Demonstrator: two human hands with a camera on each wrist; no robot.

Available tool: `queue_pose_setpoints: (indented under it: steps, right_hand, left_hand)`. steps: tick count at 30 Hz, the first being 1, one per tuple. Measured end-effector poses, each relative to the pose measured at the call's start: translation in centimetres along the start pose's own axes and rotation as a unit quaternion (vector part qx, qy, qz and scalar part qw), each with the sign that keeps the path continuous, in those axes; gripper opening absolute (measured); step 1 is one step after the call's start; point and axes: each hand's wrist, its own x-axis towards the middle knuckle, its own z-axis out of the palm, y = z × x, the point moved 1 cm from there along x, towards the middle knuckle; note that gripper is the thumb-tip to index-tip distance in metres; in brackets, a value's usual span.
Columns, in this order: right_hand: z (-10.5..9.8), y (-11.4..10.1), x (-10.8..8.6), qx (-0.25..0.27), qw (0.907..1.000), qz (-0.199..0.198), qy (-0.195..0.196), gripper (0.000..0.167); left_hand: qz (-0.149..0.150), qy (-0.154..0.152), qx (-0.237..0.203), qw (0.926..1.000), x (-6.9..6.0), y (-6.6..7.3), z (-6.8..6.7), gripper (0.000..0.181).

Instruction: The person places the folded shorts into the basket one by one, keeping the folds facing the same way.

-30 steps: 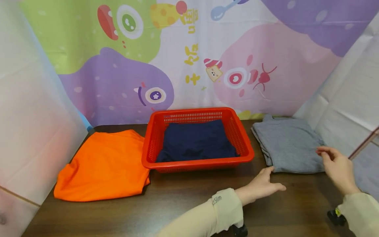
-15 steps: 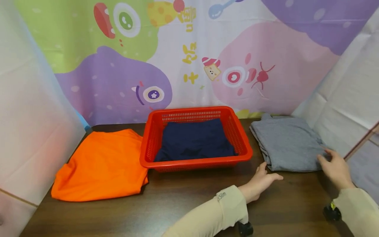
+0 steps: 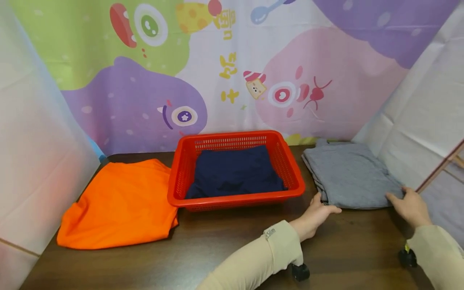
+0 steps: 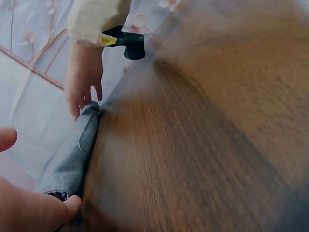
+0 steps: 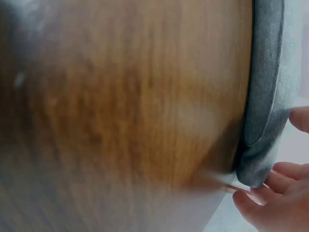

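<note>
A folded grey garment (image 3: 349, 173) lies at the right of the table. My left hand (image 3: 311, 219) is at its near left corner, thumb spread away from the fingers. At the near right corner is my right hand (image 3: 413, 208), its thumb by the cloth's top. In the right wrist view, the fingers (image 5: 280, 186) touch the folded end of the garment (image 5: 268, 96), with the thumb apart from them. A fingertip (image 4: 72, 205) of my left hand meets the cloth (image 4: 72, 159) in the left wrist view; its other fingers are partly hidden.
A red plastic basket (image 3: 237, 200) stands mid-table, holding folded navy cloth (image 3: 235, 171). Orange cloth (image 3: 121, 207) lies left of it, against its side. A cartoon-print curtain (image 3: 232, 72) closes the back, and pale panels (image 3: 427, 108) flank the table (image 3: 217, 245).
My right hand has come down to the grey garment's right corner, its thumb and fingers spreading. The left hand has shifted slightly toward the left corner. The view has turned a little right.
</note>
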Motion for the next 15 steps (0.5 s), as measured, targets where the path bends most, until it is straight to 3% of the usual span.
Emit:
queue_pose_setpoints:
  steps: [4,10,15]
  right_hand:
    - [0.07,-0.15,0.07,-0.014,0.9996,0.000,-0.025,0.081]
    - [-0.21,-0.31,0.00,-0.026,0.9989,-0.036,-0.016,0.080]
    - [-0.71,-0.13,-0.29,-0.023,0.9989,-0.038,-0.014,0.075]
  left_hand:
    - [0.002,-0.014,-0.010,0.9998,0.15,0.00,-0.11,0.073]
    - [0.009,0.008,0.004,0.9999,0.21,0.15,-0.16,0.070]
    - [0.007,0.023,0.005,0.9997,-0.15,0.08,-0.20,0.069]
